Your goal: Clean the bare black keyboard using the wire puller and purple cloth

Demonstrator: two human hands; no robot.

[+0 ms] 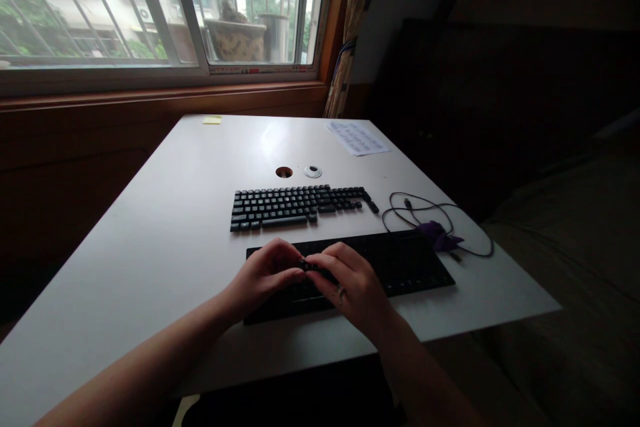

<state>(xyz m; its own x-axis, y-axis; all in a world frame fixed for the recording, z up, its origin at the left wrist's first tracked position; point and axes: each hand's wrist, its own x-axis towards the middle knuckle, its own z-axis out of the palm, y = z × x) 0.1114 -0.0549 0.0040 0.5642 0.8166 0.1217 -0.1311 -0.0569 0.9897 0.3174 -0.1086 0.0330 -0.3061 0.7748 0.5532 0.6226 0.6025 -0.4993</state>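
Over the black keyboard base [410, 263], my two hands meet with their fingertips nearly touching. Between them is a small dark piece [307, 266] that looks like a black keycap, partly hidden by the fingers. My left hand [267, 273] pinches it from the left with thumb and forefinger. From the right, my right hand [353, 280], with a ring on one finger, also closes on it. Just beyond the base, black keycaps [280, 207] lie on the desk in rows, in a keyboard layout, with a long spacebar cap [285, 220] in the front row.
A black cable [445, 205] with a purple tie [440, 237] lies looped at the right on the white desk [150, 233]. Farther back are a round desk hole [284, 173], a ring-shaped cover [313, 172], printed paper [359, 139] and a yellow note [213, 120].
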